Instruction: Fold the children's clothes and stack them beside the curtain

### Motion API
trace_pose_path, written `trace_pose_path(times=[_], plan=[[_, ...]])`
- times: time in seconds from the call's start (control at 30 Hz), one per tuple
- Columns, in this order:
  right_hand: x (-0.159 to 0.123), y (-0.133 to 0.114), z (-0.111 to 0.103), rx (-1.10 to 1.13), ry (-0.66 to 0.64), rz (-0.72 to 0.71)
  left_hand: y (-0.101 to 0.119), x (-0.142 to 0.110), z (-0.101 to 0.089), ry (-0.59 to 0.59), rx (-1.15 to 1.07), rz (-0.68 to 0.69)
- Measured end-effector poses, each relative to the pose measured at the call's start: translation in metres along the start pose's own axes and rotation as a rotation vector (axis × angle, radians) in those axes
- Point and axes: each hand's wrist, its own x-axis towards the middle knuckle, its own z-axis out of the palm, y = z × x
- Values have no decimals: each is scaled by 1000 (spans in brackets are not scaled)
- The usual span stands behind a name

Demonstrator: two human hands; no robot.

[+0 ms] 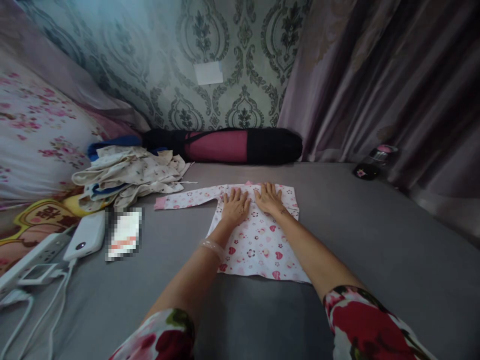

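We note a white long-sleeved fabric top printed with pink hearts and flowers, laid flat on a grey cloth sheet, one pink-cuffed sleeve extended leftward. Our left hand and right hand rest palm-down on its upper part, each grip splayed flat.

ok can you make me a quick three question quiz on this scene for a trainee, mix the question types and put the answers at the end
1. Multiple choice: what do the left hand and the right hand both rest on?
A) the pile of clothes
B) the printed top
C) the power strip

2. True or false: the clear band is worn on the right arm.

3. Fill in: the top's outstretched sleeve ends in a ____ cuff.

Key:
1. B
2. False; the clear band is on the left arm.
3. pink
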Motion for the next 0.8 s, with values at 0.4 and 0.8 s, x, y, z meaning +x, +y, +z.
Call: trace_pose_path(times=[0.4, 0.8], plan=[[5, 2, 3, -13, -32, 37, -1, 3, 3, -53, -37, -30], [6, -36, 10, -39, 16, -368, -7, 6, 2, 94, -166, -100]])
